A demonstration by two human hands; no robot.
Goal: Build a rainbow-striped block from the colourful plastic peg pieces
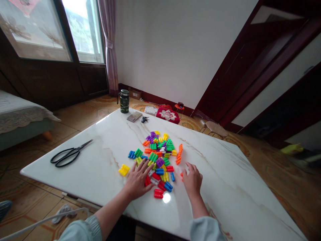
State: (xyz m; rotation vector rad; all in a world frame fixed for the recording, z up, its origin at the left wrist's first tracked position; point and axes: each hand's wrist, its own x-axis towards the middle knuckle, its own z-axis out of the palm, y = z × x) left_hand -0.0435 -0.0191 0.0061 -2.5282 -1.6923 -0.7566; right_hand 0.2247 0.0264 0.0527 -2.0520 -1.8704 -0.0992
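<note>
Many small plastic pieces in several colours lie heaped on a white marbled table (pixel 100 157). My left hand (pixel 137 179) rests with spread fingers over the near left part of the heap, beside a yellow piece (pixel 123 170). Just right of the heap, my right hand (pixel 192 179) has its fingers curled, with the thumb and index finger apart. An orange piece (pixel 182 176) shows partly at its thumb side. Above that hand stands a row of orange pieces (pixel 179 154). A red piece (pixel 158 193) lies nearest the front edge.
Black-handled scissors (pixel 67 156) lie at the left of the table. Along the far edge are a camouflage bottle (pixel 124 101), a phone (pixel 134 116) and keys (pixel 144 119). Beyond the table, a red patterned stool (pixel 167 114) stands on the floor.
</note>
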